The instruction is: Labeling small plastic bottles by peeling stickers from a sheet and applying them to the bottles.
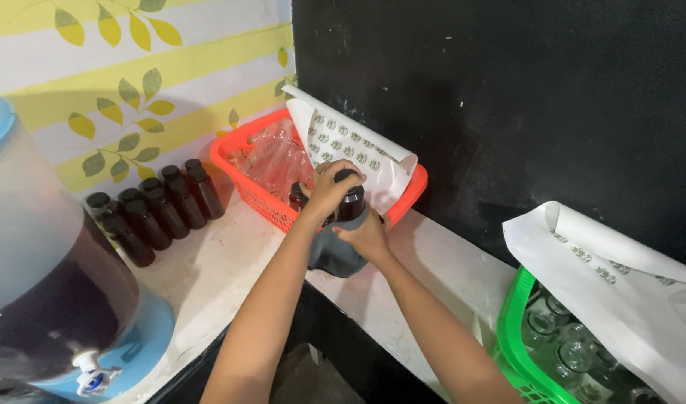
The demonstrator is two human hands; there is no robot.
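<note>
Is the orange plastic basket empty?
No, the orange plastic basket holds clear plastic bottles, and a curled white label sheet lies across it.

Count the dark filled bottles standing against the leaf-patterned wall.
7 show in the group of dark bottles on the white counter, between the water dispenser and the orange basket, in two rough rows. Others may be hidden behind the dispenser.

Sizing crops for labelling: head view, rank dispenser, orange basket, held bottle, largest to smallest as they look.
1. Dispenser, though closest to the camera and cut off by the frame.
2. Orange basket.
3. Held bottle, gripped by left hand and right hand.
</note>
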